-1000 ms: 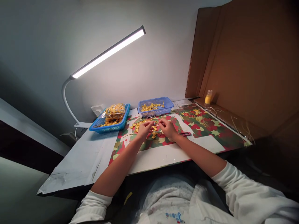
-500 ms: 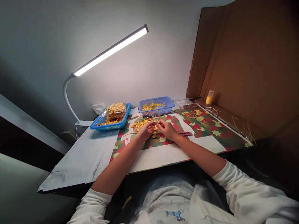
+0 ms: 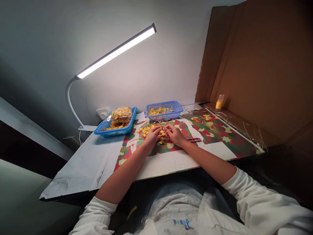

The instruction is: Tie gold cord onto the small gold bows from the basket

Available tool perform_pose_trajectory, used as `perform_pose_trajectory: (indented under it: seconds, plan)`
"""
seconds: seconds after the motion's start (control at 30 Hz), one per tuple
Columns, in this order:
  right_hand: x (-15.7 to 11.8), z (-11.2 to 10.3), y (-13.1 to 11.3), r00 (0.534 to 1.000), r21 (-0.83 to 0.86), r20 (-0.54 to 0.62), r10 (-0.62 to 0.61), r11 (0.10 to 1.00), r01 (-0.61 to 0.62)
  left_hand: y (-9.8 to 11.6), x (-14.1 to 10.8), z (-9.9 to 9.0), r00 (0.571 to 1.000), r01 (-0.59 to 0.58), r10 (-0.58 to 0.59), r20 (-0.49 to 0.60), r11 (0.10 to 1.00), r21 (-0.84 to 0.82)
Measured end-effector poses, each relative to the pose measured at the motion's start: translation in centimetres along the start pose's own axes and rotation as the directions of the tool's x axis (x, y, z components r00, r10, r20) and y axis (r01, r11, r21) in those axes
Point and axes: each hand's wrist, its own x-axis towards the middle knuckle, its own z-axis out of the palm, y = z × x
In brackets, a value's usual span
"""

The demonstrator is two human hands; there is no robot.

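Observation:
My left hand (image 3: 152, 135) and my right hand (image 3: 174, 134) meet over the patterned mat, both with fingers closed in a pinch. Between their fingertips shows a small shiny silver bell (image 3: 163, 128); finer detail is too small to make out. Just under the hands lie yellow ribbon bows (image 3: 161, 141). A pile of more yellow bows (image 3: 145, 131) spreads beyond my left hand. Several silver bells (image 3: 156, 121) lie behind my fingers, before the purple basket. Beside my right wrist is a dark red handled tool (image 3: 194, 140), partly covered by the wrist.
A blue basket (image 3: 114, 133) holds bagged yellow bows at the left. The purple basket (image 3: 171, 115) at the back has loose bows. A lit lamp (image 3: 117, 52) leans overhead. Yellow cord scraps (image 3: 211, 126) and a small bottle (image 3: 219, 102) are at right, beside a cardboard wall (image 3: 256, 65).
My left hand has turned, its palm less upward and its fingers closer to the right hand's. The silver bell now shows more plainly between the fingertips.

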Motion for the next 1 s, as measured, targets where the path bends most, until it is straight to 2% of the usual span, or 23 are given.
perform_pose_trajectory:
  seconds: [0.13, 0.33, 0.53, 0.7, 0.8, 0.87, 0.9, 1.0]
  plan:
    - [0.1, 0.0, 0.3, 0.999, 0.027, 0.013, 0.033, 0.999, -0.033, -0.1, -0.2, -0.2, 0.992, -0.123, 0.123, 0.010, 0.978, 0.169]
    - [0.0, 0.0, 0.3, 0.997, 0.081, 0.081, 0.015, 0.997, -0.021, 0.0, -0.1, -0.5, 0.979, -0.205, 0.193, 0.067, 0.938, 0.281]
    - [0.2, -0.4, -0.4, 0.998, 0.067, -0.017, -0.064, 0.996, 0.065, -0.1, 0.4, -0.8, 0.893, -0.448, 0.434, 0.122, 0.829, 0.335]
    - [0.2, -0.2, -0.7, 0.999, 0.149, 0.022, -0.044, 0.988, 0.040, -0.3, 0.6, -0.9, 0.859, -0.509, 0.490, 0.145, 0.793, 0.334]
    - [0.3, -0.2, -0.6, 1.000, 0.124, 0.005, -0.022, 0.992, 0.022, -0.1, 0.3, -0.8, 0.853, -0.515, 0.498, 0.154, 0.758, 0.401]
    - [0.4, -0.3, -0.6, 1.000, 0.118, -0.027, -0.016, 0.993, 0.019, 0.3, 0.0, -0.8, 0.855, -0.494, 0.496, 0.153, 0.686, 0.534]
    - [0.6, -0.5, -0.5, 0.999, 0.126, -0.052, -0.012, 0.992, 0.019, 0.5, -0.3, -0.8, 0.856, -0.473, 0.492, 0.159, 0.620, 0.626]
    - [1.0, -1.1, -0.6, 0.992, 0.215, -0.123, 0.021, 0.977, 0.006, 1.1, -1.0, -1.0, 0.885, -0.365, 0.412, 0.217, 0.325, 0.872]
